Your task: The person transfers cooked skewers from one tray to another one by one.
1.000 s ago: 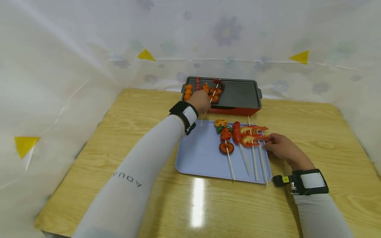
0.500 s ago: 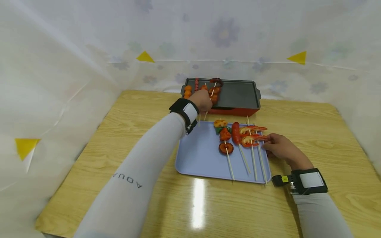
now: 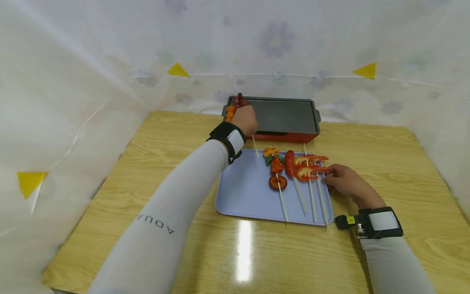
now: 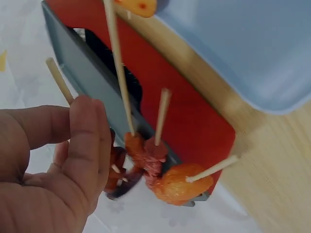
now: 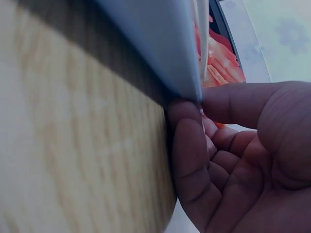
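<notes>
My left hand (image 3: 245, 120) is over the left part of a dark grill pan (image 3: 288, 110). In the left wrist view its thumb and fingers pinch the stick (image 4: 59, 80) of a toy food skewer, whose dark brown pieces (image 4: 116, 170) hang beyond the fingers, partly hidden. Beside it stand skewers with orange balls (image 4: 177, 184) and red pieces (image 4: 154, 158). My right hand (image 3: 343, 181) pinches the right rim of a lilac-blue tray (image 3: 235, 196), thumb on top and fingers beneath. Near that rim lie shrimp skewers (image 3: 307, 174), a sausage skewer (image 3: 290, 164) and a mixed skewer (image 3: 278, 182).
The pan sits on a red base (image 3: 293, 137) toward the back of the wooden table (image 3: 165, 163). Pale flowered sheeting (image 3: 279, 41) rises behind and at the sides, with yellow triangles (image 3: 178, 70) on it.
My left hand has carried the skewer with the dark curved piece leftward across the pan, close to the other skewers. My right hand stays at the tray rim.
</notes>
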Action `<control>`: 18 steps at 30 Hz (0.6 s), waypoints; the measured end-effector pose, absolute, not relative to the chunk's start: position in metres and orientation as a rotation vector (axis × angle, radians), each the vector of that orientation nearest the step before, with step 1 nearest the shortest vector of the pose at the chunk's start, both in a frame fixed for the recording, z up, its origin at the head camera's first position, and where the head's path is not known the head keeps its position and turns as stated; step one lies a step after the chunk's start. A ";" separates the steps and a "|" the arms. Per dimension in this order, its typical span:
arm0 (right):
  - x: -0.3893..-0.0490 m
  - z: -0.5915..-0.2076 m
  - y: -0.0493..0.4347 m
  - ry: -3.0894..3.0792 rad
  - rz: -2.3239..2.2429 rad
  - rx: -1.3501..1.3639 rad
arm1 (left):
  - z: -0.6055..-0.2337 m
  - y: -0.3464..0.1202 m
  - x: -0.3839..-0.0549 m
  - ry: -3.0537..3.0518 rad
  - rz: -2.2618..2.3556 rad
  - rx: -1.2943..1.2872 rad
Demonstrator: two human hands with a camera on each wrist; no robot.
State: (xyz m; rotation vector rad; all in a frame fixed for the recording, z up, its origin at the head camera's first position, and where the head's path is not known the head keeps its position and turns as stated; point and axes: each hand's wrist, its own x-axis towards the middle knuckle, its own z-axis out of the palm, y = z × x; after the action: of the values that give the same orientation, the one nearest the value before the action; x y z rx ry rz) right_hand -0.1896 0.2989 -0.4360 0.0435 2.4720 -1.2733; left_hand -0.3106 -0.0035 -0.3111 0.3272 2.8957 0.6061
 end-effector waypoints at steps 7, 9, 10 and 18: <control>-0.189 -0.434 0.299 2.481 -1.283 0.056 | -0.312 -0.007 -0.306 2.947 0.676 0.284; -0.189 -0.435 0.299 2.475 -1.287 0.057 | -0.314 -0.007 -0.306 2.933 0.668 0.280; -0.189 -0.435 0.299 2.471 -1.287 0.058 | -0.315 -0.006 -0.306 2.918 0.662 0.285; -0.189 -0.436 0.293 2.484 -1.294 0.036 | -0.322 -0.003 -0.306 2.850 0.672 0.337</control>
State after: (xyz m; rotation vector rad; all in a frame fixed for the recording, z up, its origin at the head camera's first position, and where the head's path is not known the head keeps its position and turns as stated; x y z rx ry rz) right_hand -0.1893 0.2934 -0.4364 0.0362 2.4838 -1.2938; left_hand -0.3060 -0.0028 -0.3219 0.3366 2.8502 0.6717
